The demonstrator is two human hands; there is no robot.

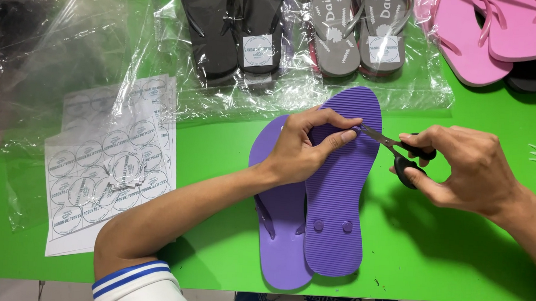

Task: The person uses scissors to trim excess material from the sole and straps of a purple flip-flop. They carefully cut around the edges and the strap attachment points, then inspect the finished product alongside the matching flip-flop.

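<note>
We look down on a bright green counter (446,251). At its middle lie two purple flip-flops side by side, long axes running away from us, toes far and heels near. The right one, the upturned purple sandal (339,191), lies sole up, ribbed, with two round strap plugs showing near its heel. It overlaps the edge of the second purple sandal (276,230), which lies strap side up to its left.

Our left hand (301,149) reaches in from the lower left and rests over the toe end of the upturned sandal. Its fingers (342,138) are curled closed, thumb and forefinger pinching at the spot where the toe plug sits.

Our right hand (468,170) comes in from the right, closed around the black handles of small scissors (396,148). The blades point left, crosswise to the sandal's long axis, and their tips meet the pinched spot just beside the left thumb. We cannot tell how far the blades are parted.

So the working point lies at the sandal's far end, directly under the left fingers, and to the left of the right hand.

Further off lie a sheet of round stickers (105,172), clear plastic bags (59,54), and bagged black sandals (234,29), grey sandals (360,30) and pink sandals (494,31).
</note>
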